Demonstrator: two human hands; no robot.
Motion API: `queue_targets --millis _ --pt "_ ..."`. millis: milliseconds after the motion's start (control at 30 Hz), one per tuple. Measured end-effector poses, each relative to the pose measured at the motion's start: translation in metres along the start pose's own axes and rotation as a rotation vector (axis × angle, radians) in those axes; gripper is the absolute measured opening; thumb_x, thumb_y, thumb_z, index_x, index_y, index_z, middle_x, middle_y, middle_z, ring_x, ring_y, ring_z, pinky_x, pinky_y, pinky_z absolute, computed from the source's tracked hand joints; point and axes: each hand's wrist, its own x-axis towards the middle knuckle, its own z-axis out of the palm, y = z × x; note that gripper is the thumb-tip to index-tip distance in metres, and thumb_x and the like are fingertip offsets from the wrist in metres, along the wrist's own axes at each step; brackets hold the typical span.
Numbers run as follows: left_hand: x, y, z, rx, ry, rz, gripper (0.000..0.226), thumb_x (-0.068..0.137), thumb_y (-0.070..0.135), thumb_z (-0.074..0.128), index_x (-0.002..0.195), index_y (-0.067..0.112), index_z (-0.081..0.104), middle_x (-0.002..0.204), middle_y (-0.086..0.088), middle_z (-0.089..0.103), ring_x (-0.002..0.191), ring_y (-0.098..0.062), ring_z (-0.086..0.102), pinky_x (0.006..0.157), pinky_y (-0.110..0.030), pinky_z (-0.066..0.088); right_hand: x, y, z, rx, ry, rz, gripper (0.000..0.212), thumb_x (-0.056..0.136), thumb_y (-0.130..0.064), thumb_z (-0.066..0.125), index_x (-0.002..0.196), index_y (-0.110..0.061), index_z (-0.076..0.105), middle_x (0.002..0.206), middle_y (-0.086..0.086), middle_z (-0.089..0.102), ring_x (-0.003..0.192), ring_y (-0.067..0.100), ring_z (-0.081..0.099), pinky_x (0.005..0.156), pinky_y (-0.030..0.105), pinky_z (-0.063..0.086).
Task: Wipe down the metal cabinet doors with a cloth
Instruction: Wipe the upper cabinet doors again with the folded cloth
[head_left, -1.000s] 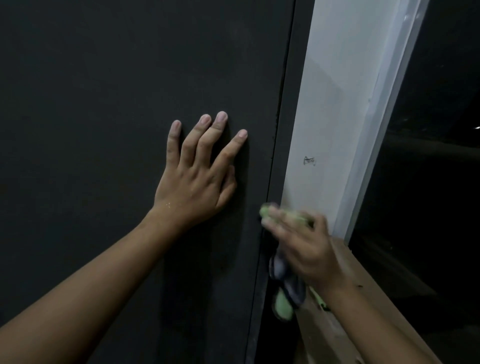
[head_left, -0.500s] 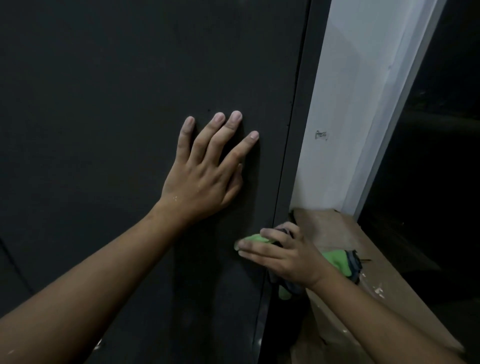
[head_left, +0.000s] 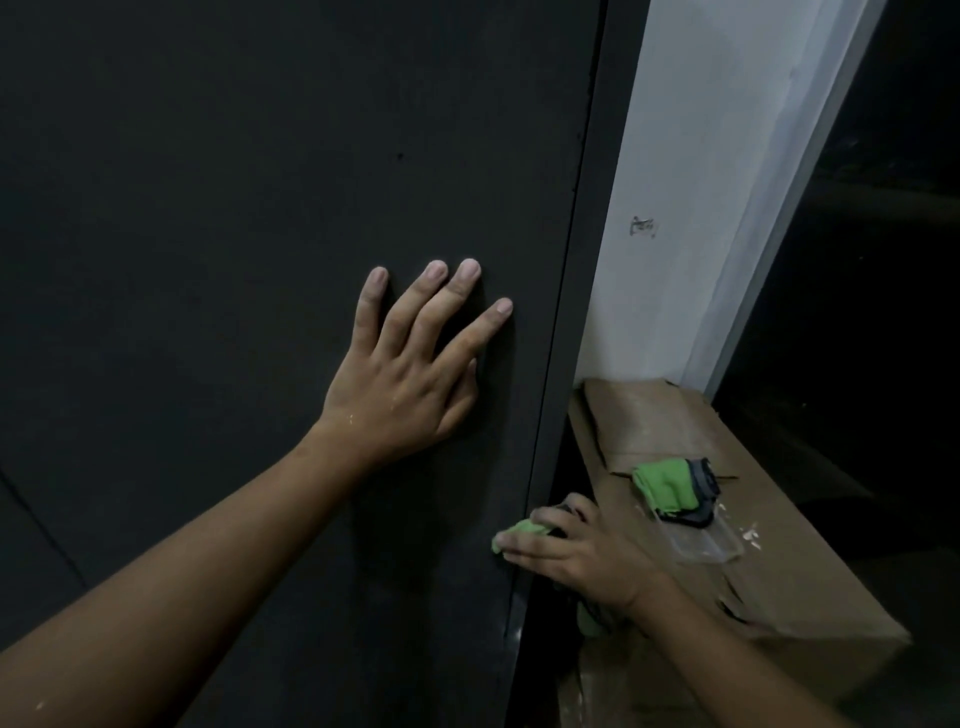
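Note:
A dark metal cabinet door (head_left: 234, 260) fills the left and middle of the head view. My left hand (head_left: 410, 374) lies flat on it with fingers spread, empty. My right hand (head_left: 576, 556) presses a green cloth (head_left: 519, 532) against the door's right edge, low down. Most of the cloth is hidden under my fingers; a dark and green end hangs below the wrist.
A brown cardboard box (head_left: 727, 571) stands right of the cabinet. On it lie a second green and grey cloth (head_left: 670, 488) and a clear plastic piece (head_left: 706, 545). A white wall (head_left: 691, 208) rises behind, with a dark opening at far right.
My right hand has slid the cloth down the door's right edge, from about mid height to lower. The left hand stays flat on the door.

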Motion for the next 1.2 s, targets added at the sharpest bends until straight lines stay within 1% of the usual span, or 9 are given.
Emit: queue_targets --millis 133,233,400,600,733,867,967,1067,1200 --pt "0.000 0.000 0.001 0.004 0.017 -0.008 0.057 0.097 0.033 0.049 0.152 0.023 0.041 0.158 -0.015 0.030 0.148 -0.032 0.023 0.120 -0.059 0.014 0.013 0.026 -0.026 0.147 0.166 0.368 0.038 0.112 -0.031 0.037 0.148 -0.031 0.049 0.152 -0.014 0.049 0.114 0.024 0.063 0.091 0.045 0.047" --pt "-0.002 0.002 0.004 0.010 0.008 -0.016 0.057 0.097 0.033 0.048 0.153 0.023 0.040 0.160 -0.015 0.028 0.148 -0.032 0.021 0.120 -0.060 0.014 0.027 0.037 -0.034 0.269 0.293 0.646 0.035 0.112 -0.026 0.039 0.138 -0.020 0.061 0.146 -0.006 0.056 0.111 0.032 0.066 0.099 0.041 0.042" --pt "-0.006 0.007 0.008 0.023 0.011 -0.021 0.056 0.098 0.034 0.047 0.152 0.023 0.041 0.159 -0.015 0.027 0.147 -0.033 0.022 0.119 -0.060 0.013 0.010 -0.004 -0.003 0.408 0.102 0.517 0.045 0.112 -0.033 0.032 0.157 -0.041 0.029 0.158 -0.029 0.031 0.116 0.022 0.061 0.086 0.046 0.052" --pt "-0.013 0.010 0.010 0.027 -0.010 -0.013 0.058 0.098 0.035 0.046 0.154 0.021 0.038 0.160 -0.017 0.023 0.149 -0.034 0.018 0.120 -0.060 0.010 -0.021 -0.040 0.005 0.640 0.071 0.600 0.044 0.108 -0.045 0.032 0.146 -0.034 0.051 0.150 -0.017 0.050 0.134 0.014 0.044 0.100 0.041 0.040" --pt "-0.018 0.015 0.013 0.050 -0.044 0.025 0.061 0.097 0.038 0.045 0.155 0.020 0.035 0.161 -0.019 0.021 0.150 -0.036 0.015 0.119 -0.062 0.008 0.003 -0.048 -0.015 0.651 0.370 0.933 0.052 0.101 -0.008 0.051 0.145 -0.035 0.052 0.149 -0.009 0.053 0.135 0.017 0.044 0.111 0.030 0.038" --pt "-0.018 0.016 0.014 0.041 -0.037 0.032 0.061 0.097 0.036 0.046 0.155 0.022 0.036 0.161 -0.020 0.020 0.150 -0.036 0.016 0.118 -0.064 0.010 0.049 -0.063 -0.016 0.770 0.531 1.306 0.057 0.094 -0.004 0.054 0.143 -0.034 0.053 0.152 -0.023 0.044 0.139 0.001 0.040 0.112 0.014 0.031" --pt "-0.017 0.016 0.013 0.028 -0.045 0.046 0.061 0.096 0.036 0.047 0.154 0.023 0.036 0.161 -0.020 0.019 0.150 -0.037 0.014 0.118 -0.065 0.009 0.073 -0.086 0.007 0.835 0.643 1.678 0.052 0.101 -0.007 0.046 0.137 -0.044 0.046 0.147 -0.037 0.042 0.137 -0.013 0.036 0.116 0.022 0.033" --pt "-0.017 0.015 0.011 0.027 -0.068 0.079 0.061 0.097 0.038 0.047 0.155 0.024 0.035 0.161 -0.022 0.016 0.150 -0.038 0.012 0.118 -0.065 0.006 0.081 -0.106 0.022 0.826 0.680 1.964 0.063 0.102 0.006 0.043 0.128 -0.052 0.046 0.147 -0.021 0.046 0.134 -0.015 0.038 0.117 0.040 0.039" --pt "-0.019 0.014 0.010 0.020 -0.073 0.135 0.061 0.096 0.039 0.050 0.154 0.024 0.038 0.161 -0.021 0.018 0.150 -0.037 0.012 0.119 -0.064 0.002 0.103 -0.119 0.009 0.812 0.829 1.922 0.055 0.102 0.000 0.049 0.132 -0.046 0.051 0.148 -0.024 0.047 0.141 0.005 0.042 0.104 0.016 0.043"
